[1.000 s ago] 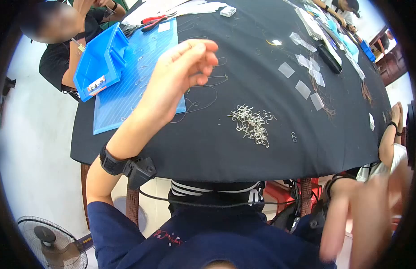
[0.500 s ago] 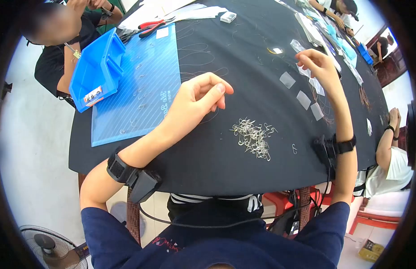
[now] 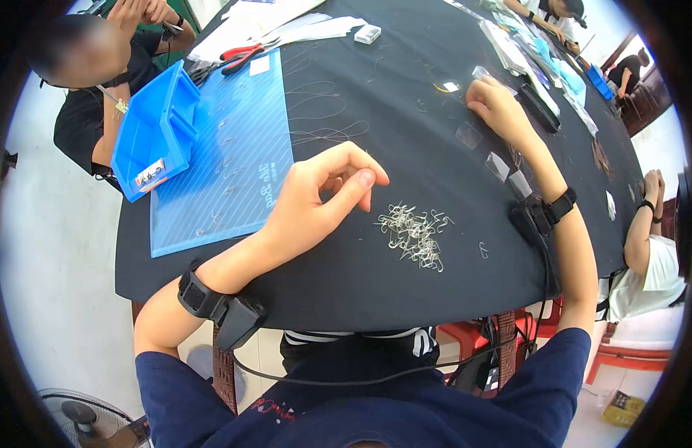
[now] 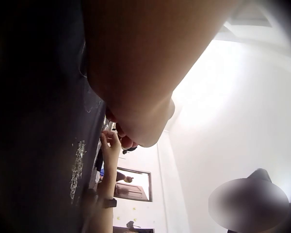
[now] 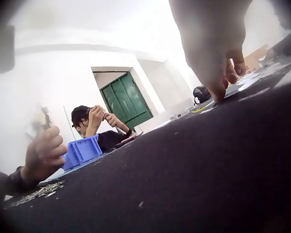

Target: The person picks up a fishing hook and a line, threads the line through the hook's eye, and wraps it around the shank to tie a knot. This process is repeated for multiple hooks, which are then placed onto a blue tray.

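In the head view the left hand hovers over the black cloth with loosely bent fingers, left of a pile of silvery metal hooks; nothing shows between its fingers. The right hand is reaching to the far right part of the table, its fingers pointing down beside small clear plastic pieces. In the right wrist view its fingertips are low at the cloth near a yellow item; whether they pinch anything is hidden. One single hook lies right of the pile.
A blue ruled board with hooks and thin lines lies at the left, a blue bin over its edge. Red-handled pliers, papers and a small white box are farther back. Other people sit around the table.
The right hand has swung up from the lower right, over the table, and then slightly left to the plastic pieces. The left hand has come down nearer the hook pile.
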`<state>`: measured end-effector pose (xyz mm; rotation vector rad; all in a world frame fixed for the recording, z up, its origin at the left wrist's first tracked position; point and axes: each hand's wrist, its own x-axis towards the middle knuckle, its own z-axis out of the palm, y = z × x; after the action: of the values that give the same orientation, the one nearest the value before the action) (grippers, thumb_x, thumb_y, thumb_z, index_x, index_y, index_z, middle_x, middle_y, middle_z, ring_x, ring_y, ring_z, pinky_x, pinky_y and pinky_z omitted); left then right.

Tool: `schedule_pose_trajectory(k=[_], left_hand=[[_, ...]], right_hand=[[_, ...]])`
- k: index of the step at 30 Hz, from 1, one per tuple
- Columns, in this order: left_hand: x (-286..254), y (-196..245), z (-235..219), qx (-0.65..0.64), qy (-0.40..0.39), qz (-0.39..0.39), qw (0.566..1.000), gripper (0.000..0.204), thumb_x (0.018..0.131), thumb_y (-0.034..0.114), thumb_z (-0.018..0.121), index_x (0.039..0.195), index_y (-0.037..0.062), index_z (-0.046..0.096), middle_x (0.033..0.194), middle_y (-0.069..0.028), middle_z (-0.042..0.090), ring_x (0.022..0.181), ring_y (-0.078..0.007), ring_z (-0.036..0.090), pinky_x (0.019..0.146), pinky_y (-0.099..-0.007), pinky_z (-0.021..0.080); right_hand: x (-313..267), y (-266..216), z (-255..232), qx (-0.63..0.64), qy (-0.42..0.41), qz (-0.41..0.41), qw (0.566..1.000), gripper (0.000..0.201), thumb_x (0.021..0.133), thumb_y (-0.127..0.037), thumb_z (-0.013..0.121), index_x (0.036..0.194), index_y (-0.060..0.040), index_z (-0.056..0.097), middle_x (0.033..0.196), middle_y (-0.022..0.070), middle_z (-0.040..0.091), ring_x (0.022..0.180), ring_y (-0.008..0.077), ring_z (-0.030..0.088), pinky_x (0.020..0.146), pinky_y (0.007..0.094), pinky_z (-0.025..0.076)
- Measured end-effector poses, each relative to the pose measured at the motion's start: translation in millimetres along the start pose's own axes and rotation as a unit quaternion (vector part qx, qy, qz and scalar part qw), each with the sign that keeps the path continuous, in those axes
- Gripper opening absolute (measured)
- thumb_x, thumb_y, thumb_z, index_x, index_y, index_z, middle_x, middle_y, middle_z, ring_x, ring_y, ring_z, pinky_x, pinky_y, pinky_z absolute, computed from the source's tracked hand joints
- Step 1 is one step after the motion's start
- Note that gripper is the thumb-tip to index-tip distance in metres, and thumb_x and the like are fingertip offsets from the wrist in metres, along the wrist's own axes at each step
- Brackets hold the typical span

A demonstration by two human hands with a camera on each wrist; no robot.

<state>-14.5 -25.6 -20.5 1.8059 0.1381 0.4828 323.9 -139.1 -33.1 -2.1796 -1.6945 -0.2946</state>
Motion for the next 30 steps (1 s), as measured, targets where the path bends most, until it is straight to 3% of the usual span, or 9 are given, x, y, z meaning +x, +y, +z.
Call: schedule_pose_trajectory(k=[4, 8, 11, 13, 14, 18, 21, 24, 30], left_hand=[[0.1, -3.0, 0.1, -0.003, -0.002, 0.008, 1.000, 0.016, 0.096, 0.014, 0.049, 0.095, 0.0019, 0.060, 0.072, 0.0000, 0.058, 0.065, -0.0038, 0.052, 0.056, -0.0180, 0.039], [0.5, -3.6, -0.6, -0.019, -0.017, -0.003, 1.000, 0.017, 0.095, 0.012, 0.049, 0.105, 0.0024, 0.059, 0.082, -0.0027, 0.061, 0.068, -0.0044, 0.053, 0.057, -0.0182, 0.041], [0.5, -2.1, -0.2, -0.024, -0.039, 0.000, 0.999, 0.023, 0.093, 0.009, 0.050, 0.115, 0.0022, 0.056, 0.101, -0.0073, 0.061, 0.077, -0.0065, 0.055, 0.061, -0.0196, 0.045], [0.2, -1.9, 2.1, -0.013, -0.058, 0.010, 0.998, 0.028, 0.092, 0.006, 0.051, 0.120, 0.0023, 0.054, 0.114, -0.0099, 0.058, 0.085, -0.0082, 0.056, 0.065, -0.0210, 0.047], [0.0, -2.5, 3.6, -0.003, -0.072, 0.014, 0.997, 0.030, 0.091, 0.005, 0.052, 0.121, 0.0025, 0.053, 0.120, -0.0107, 0.055, 0.089, -0.0091, 0.057, 0.067, -0.0217, 0.048], [1.4, -9.4, 2.6, 0.072, -0.120, 0.087, 0.986, 0.029, 0.085, 0.002, 0.058, 0.113, 0.0049, 0.061, 0.136, -0.0128, 0.045, 0.100, -0.0161, 0.057, 0.083, -0.0312, 0.048], [2.4, -6.8, 3.6, 0.161, -0.135, 0.150, 0.966, 0.026, 0.079, 0.003, 0.064, 0.105, 0.0058, 0.066, 0.135, -0.0140, 0.046, 0.110, -0.0250, 0.052, 0.097, -0.0388, 0.039], [3.3, -6.3, 3.0, 0.198, -0.157, 0.172, 0.952, 0.031, 0.078, 0.005, 0.066, 0.109, 0.0068, 0.064, 0.130, -0.0128, 0.051, 0.117, -0.0289, 0.047, 0.100, -0.0386, 0.035], [3.0, -12.7, 1.6, 0.206, -0.130, 0.145, 0.959, 0.045, 0.078, 0.003, 0.065, 0.122, 0.0048, 0.055, 0.129, -0.0116, 0.051, 0.114, -0.0259, 0.050, 0.095, -0.0361, 0.039]], right_hand=[[-5.3, -20.7, -14.1, -0.070, 0.054, -0.040, 0.995, 0.010, 0.078, -0.004, 0.063, 0.083, -0.0025, 0.054, 0.085, 0.0077, 0.052, 0.074, 0.0221, 0.055, 0.067, 0.0328, 0.044], [-14.5, -55.5, -44.8, 0.007, 0.093, -0.026, 0.995, 0.008, 0.078, -0.001, 0.062, 0.081, -0.0019, 0.054, 0.081, 0.0061, 0.049, 0.064, 0.0153, 0.046, 0.059, 0.0272, 0.040], [-33.6, -89.4, -52.0, 0.117, 0.032, -0.024, 0.992, 0.009, 0.077, 0.000, 0.062, 0.081, -0.0012, 0.054, 0.079, 0.0062, 0.050, 0.063, 0.0152, 0.048, 0.059, 0.0284, 0.041], [-49.0, -122.1, -54.6, 0.120, -0.015, -0.005, 0.993, 0.009, 0.077, -0.007, 0.063, 0.083, -0.0038, 0.057, 0.077, 0.0142, 0.055, 0.074, 0.0329, 0.057, 0.067, 0.0407, 0.046], [-54.8, -130.5, -49.6, 0.155, -0.026, -0.006, 0.988, 0.010, 0.076, -0.007, 0.062, 0.083, -0.0030, 0.056, 0.075, 0.0150, 0.056, 0.071, 0.0344, 0.056, 0.066, 0.0400, 0.046], [-62.2, -153.1, -43.3, 0.424, -0.177, 0.113, 0.881, 0.006, 0.088, -0.007, 0.058, 0.088, -0.0015, 0.056, 0.071, 0.0027, 0.063, 0.067, 0.0053, 0.059, 0.062, 0.0229, 0.045], [-67.4, -148.9, -30.9, 0.558, -0.211, 0.101, 0.796, 0.012, 0.092, -0.014, 0.059, 0.092, -0.0030, 0.054, 0.075, -0.0002, 0.060, 0.070, 0.0029, 0.054, 0.059, 0.0188, 0.040], [-69.5, -151.4, -28.6, 0.598, -0.190, 0.117, 0.770, 0.014, 0.092, -0.016, 0.059, 0.095, -0.0032, 0.053, 0.076, 0.0004, 0.060, 0.068, 0.0025, 0.052, 0.058, 0.0183, 0.038], [-69.8, -147.1, -31.6, 0.556, -0.205, 0.094, 0.800, 0.017, 0.091, -0.013, 0.059, 0.103, -0.0004, 0.054, 0.077, 0.0011, 0.061, 0.071, 0.0049, 0.055, 0.062, 0.0187, 0.041]])
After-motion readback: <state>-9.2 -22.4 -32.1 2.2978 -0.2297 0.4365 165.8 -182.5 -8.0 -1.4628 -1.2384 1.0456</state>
